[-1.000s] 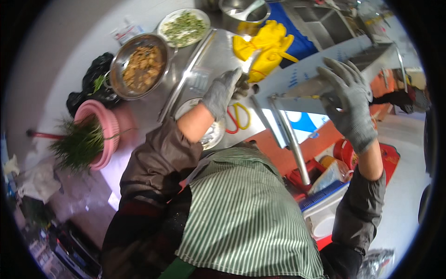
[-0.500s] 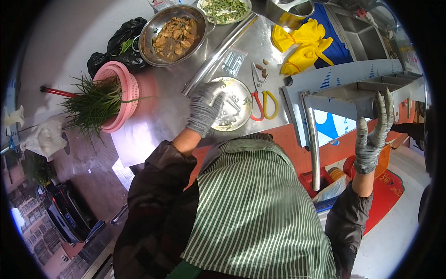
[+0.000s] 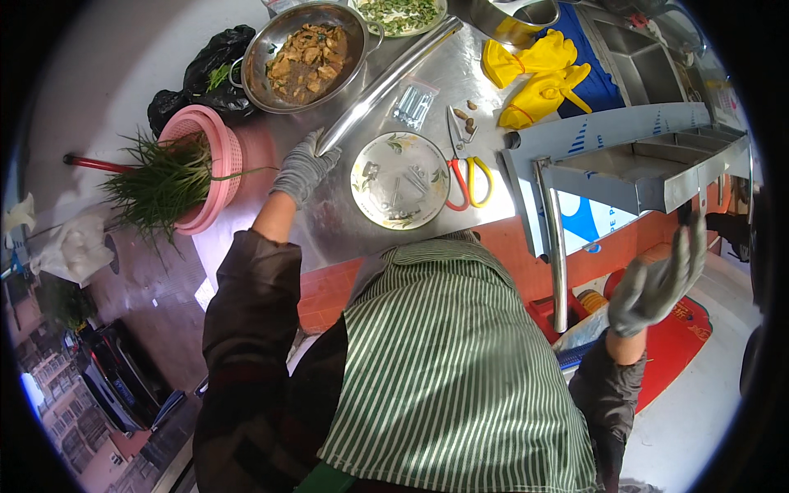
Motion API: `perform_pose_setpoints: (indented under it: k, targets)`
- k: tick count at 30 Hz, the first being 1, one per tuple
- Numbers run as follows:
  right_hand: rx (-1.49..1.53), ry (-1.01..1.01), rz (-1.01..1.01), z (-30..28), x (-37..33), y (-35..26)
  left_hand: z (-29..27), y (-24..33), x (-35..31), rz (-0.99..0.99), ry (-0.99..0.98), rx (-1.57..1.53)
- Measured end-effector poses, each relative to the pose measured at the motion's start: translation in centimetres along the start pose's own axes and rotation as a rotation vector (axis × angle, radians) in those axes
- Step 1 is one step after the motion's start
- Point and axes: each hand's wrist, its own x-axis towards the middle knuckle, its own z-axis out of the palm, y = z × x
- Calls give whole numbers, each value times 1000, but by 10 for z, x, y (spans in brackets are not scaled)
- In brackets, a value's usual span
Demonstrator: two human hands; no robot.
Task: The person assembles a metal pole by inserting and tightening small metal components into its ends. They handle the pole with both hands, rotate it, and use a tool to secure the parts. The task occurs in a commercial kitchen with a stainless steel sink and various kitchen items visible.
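My left hand (image 3: 302,170), in a grey glove, has its fingers around the near end of a long shiny metal tube (image 3: 386,82) lying slantwise on the steel table. Right of that hand sits a round floral plate (image 3: 378,197) with small metal screws or pins in it. Behind the plate lies a clear bag of bolts (image 3: 415,105). My right hand (image 3: 659,283), also gloved in grey, is raised at the right, fingers stretched out and holding nothing. It is just below a sheet-metal frame with compartments (image 3: 649,177), and a second metal tube (image 3: 552,246) stands out from the frame's near side.
Scissors with red and yellow handles (image 3: 470,182) lie beside the plate. Yellow rubber gloves (image 3: 542,90) are farther back. A pan of cooked meat (image 3: 308,62) and a pink basket of green stalks (image 3: 226,164) stand left. A red mat (image 3: 678,345) is on the floor.
My left hand has moved left from the plate to the near end of the tube, leaving the plate uncovered. My right hand has dropped lower, its fingers still stretched out.
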Motion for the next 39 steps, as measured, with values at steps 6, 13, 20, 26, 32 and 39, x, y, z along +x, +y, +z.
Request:
perform_pose_setpoints:
  k: [6,13,20,26,32,39]
  targets:
    - [729,-491,245,113,10,-87,5,56,-32,-299,-345,-815]
    - [1469,-954,1266,249,9,-120,29,92,-53,-134,-266,-881]
    - [1504,-865,1458,273,2,-129,36,95,-48,-47,-129,-569]
    - [1896,-613,1446,270,-2,-132,34,110,-57,247,-39,-155]
    - [2058,-491,1605,267,-3,-128,16,105,-59,-76,-236,-696]
    - [2164,-457,1499,260,-6,-125,22,91,-36,-150,-320,-843]
